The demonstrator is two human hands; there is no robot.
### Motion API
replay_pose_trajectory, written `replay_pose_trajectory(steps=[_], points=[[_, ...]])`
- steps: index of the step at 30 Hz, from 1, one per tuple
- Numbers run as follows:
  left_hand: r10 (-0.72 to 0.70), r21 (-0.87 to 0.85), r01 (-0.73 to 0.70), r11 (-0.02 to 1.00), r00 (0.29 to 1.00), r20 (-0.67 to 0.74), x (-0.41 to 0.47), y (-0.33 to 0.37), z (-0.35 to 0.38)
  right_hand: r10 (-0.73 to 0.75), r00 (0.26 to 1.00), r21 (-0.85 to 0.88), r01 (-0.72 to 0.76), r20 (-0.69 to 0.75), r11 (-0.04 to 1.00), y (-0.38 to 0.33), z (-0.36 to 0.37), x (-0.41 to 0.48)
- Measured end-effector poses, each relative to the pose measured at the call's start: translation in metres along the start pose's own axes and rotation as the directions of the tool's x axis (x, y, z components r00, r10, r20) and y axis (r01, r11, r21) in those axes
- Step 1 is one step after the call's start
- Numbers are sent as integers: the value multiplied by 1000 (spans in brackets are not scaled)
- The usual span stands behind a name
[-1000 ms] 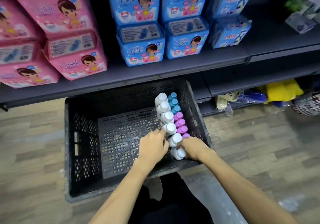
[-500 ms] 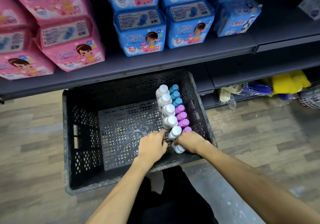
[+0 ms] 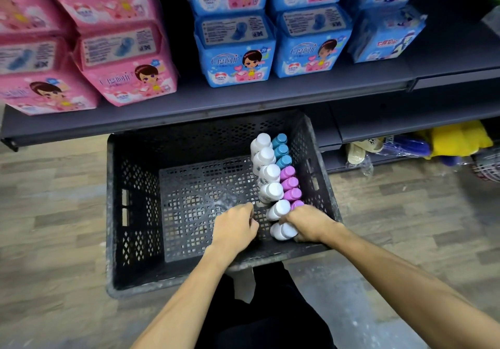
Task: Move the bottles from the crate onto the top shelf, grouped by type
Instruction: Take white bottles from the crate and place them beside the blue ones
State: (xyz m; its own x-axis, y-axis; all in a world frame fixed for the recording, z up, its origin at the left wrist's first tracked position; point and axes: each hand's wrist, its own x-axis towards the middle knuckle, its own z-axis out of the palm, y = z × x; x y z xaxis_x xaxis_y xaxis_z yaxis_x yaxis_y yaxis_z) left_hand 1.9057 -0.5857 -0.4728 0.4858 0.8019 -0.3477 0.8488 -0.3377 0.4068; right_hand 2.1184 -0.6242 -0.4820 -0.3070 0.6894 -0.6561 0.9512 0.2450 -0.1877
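Observation:
A black perforated crate [image 3: 135, 213] stands on the floor below the shelf. Along its right side stand two rows of bottles: several white-capped bottles [image 3: 267, 173], then three blue-capped bottles [image 3: 281, 150] and several pink-capped bottles [image 3: 289, 183] against the wall. My right hand [image 3: 311, 223] is inside the crate and grips the nearest white bottle [image 3: 282, 231] by its side. My left hand [image 3: 235, 227] hovers just left of the bottle row with fingers curled and holds nothing that I can see.
A dark shelf [image 3: 243, 105] above the crate carries pink packs [image 3: 127, 72] on the left and blue packs [image 3: 238, 59] in the middle and right. Lower right, yellow items [image 3: 457, 139] and slippers [image 3: 362, 148] lie under a lower shelf. Wood-look floor surrounds the crate.
The view has tilted down slightly. My left hand drew a little left, away from the white bottles. My right hand stays on the nearest white bottle.

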Motion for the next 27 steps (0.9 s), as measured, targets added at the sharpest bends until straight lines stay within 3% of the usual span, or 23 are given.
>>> replay_pose_trajectory(steps=[4,7,13,16,22,27], points=[[6,0,-6,1000,1000,-17,4,-4,-6,44,985,168,-16,-167,986,-4,-8,-8],[-15,-27,14,1000,999,-37,7,-7,-12,145,949,427,-12,-281,904,-5,-18,-17],[-73,-66,69,995,996,-59,8,-18,-25,215,898,651,98,-384,753,-2,-48,-24],[-97,-87,89,992,991,-96,11,-21,-38,228,851,668,177,-472,723,-8,-68,-23],[-154,-128,131,983,969,-194,23,-27,-84,203,741,575,286,-640,767,-15,-119,-23],[-90,-133,48,990,938,-334,32,-9,-140,174,670,484,308,-722,819,-16,-175,-32]])
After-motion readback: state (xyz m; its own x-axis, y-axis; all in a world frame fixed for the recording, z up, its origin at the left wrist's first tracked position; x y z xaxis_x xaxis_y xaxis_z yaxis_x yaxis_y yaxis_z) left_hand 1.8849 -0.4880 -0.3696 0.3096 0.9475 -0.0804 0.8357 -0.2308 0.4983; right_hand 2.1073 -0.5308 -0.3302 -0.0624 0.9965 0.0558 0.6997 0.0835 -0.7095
